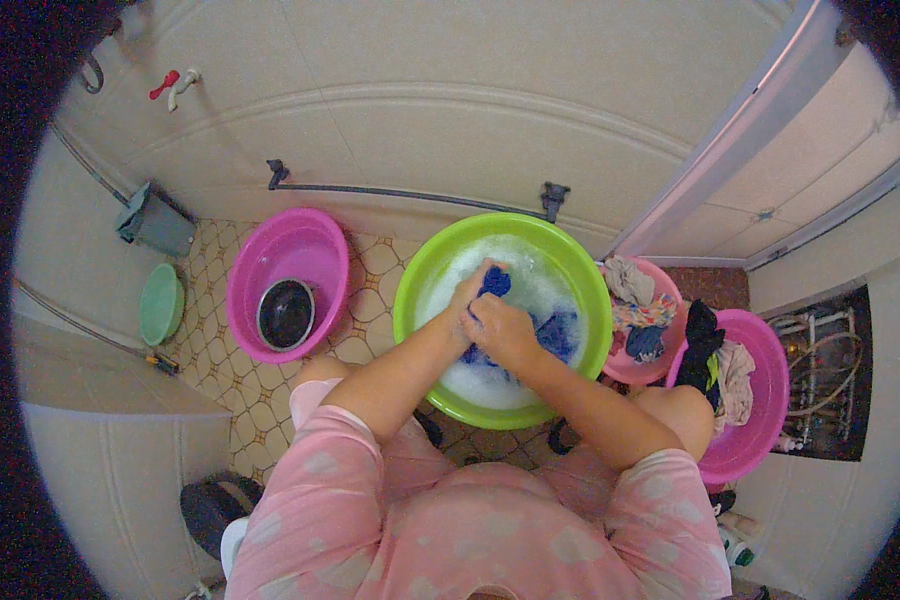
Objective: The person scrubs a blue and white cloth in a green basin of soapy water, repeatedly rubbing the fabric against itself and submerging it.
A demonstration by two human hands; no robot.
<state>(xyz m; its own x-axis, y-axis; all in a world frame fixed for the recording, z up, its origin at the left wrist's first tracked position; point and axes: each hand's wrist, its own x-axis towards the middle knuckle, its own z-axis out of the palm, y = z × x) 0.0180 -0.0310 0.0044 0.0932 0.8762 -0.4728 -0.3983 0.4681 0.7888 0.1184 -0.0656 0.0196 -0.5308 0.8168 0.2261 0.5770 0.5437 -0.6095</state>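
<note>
A wide lime-green basin [408,300] stands in front of me, holding sudsy water [465,265]. Both of my hands are over it, close together, closed on one wet dark-blue cloth garment [497,282]. My left hand [467,292] grips it, and a bunched end sticks up past the fingers. Just beside it my right hand [502,330] is wrapped round the same garment. More of the blue cloth [558,335] hangs below my hands and lies in the foam; its full shape is hidden.
To the left stand a magenta basin [240,262] with a dark round bowl [286,314] in it, a small mint basin [160,305] and a grey bin [157,222]. Rightward, a pink basin [665,285] and a magenta basin [773,380] hold clothes. A tap [182,88] juts from the wall.
</note>
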